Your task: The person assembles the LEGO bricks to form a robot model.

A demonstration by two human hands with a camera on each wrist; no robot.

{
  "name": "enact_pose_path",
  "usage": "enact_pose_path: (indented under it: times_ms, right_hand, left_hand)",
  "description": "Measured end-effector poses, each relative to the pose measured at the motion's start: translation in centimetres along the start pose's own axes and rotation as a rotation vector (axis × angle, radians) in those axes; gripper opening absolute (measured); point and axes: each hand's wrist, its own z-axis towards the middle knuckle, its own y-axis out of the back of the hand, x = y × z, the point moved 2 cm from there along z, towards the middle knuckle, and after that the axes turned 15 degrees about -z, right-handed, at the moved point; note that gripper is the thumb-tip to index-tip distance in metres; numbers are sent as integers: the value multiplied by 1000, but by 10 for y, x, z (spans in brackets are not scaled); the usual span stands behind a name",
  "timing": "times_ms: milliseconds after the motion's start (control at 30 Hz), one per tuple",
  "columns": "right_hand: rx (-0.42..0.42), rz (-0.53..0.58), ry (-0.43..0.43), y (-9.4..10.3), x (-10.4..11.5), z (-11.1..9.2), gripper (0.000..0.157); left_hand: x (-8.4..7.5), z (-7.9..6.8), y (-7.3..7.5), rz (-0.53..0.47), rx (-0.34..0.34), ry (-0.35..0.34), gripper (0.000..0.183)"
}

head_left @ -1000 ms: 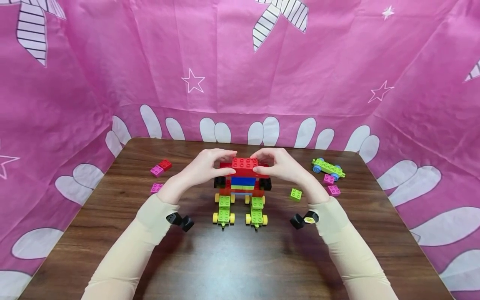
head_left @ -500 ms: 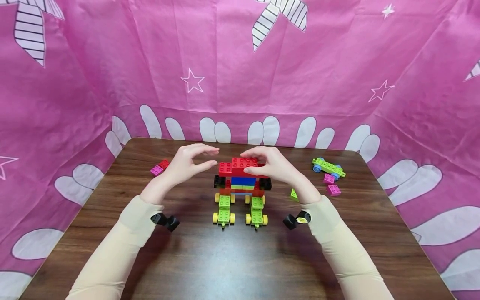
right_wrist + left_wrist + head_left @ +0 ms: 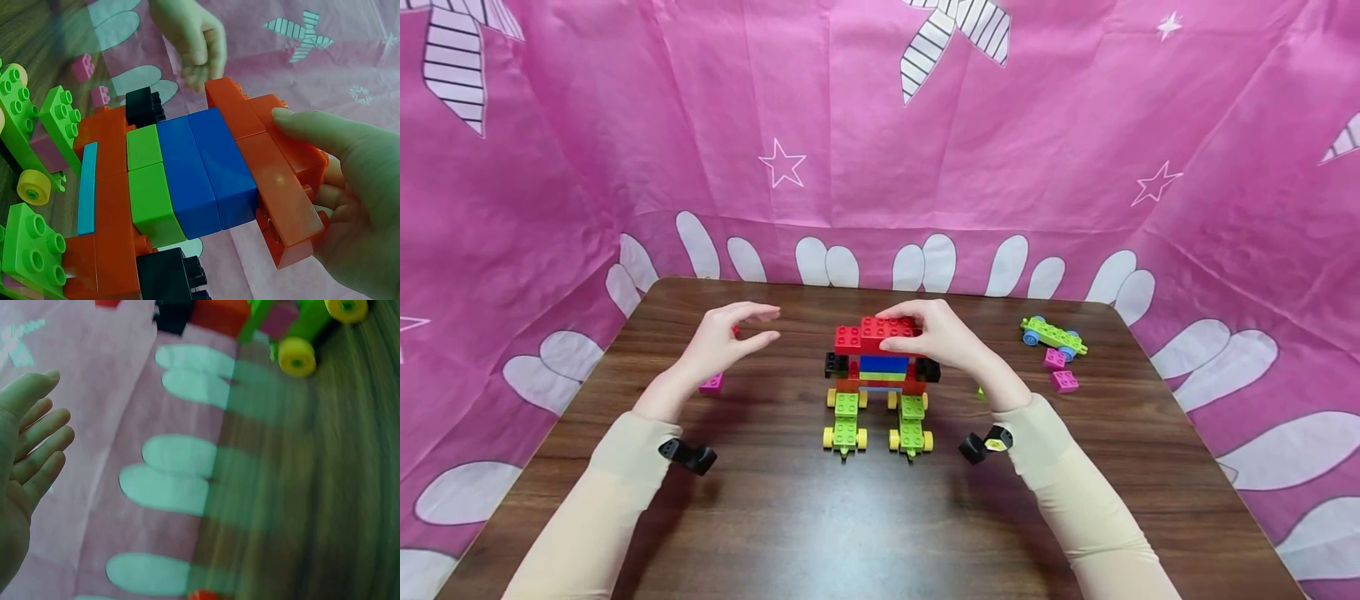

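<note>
A robot-like figure of toy building bricks stands upright mid-table, with blue bricks [image 3: 883, 364] in its body and black bricks [image 3: 142, 106] at its sides. Its feet are two lime green wheeled bases [image 3: 846, 432] with yellow wheels. My right hand [image 3: 942, 335] grips the red top brick [image 3: 290, 140], thumb on the near face and fingers behind, partly hidden. To the left of the figure my left hand [image 3: 709, 343] hovers over the table, thumb and fingers apart and holding nothing. The left wrist view shows its palm and spread fingertips [image 3: 62, 415], with the figure's edge above.
At the right lie a lime green car base [image 3: 1052, 335] with blue wheels and two pink bricks [image 3: 1064, 381]. A green brick [image 3: 981, 392] peeks out beside my right forearm. Under my left hand show a pink brick [image 3: 712, 384] and part of a red brick [image 3: 736, 332].
My left hand has let go of the figure's top and moved away to the left. My right hand has slid a little left along the red top brick. The figure stays standing.
</note>
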Motion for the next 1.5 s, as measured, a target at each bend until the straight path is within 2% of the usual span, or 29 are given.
enact_pose_path:
  times_ms: [300,400,700,933,1133,1500]
  right_hand:
    - [11,19,-22,-2,-2,0,41]
    - [9,18,-21,-2,-2,0,41]
    - [7,16,-26,-2,-3,1,41]
    - [-1,23,-22,-3,-4,1,40]
    - [-5,26,-19,-3,-4,1,41]
    - [-5,27,-22,-4,-4,1,41]
  left_hand:
    - [37,-29,29,49,-22,242,43]
    - [47,-39,36,63,-22,287,46]
    - [75,-66,42,44,-1,326,47]
    - [82,-79,48,-14,62,436,51]
    - [91,-87,50,9,109,486,57]
    - [96,-90,51,54,192,499,57]
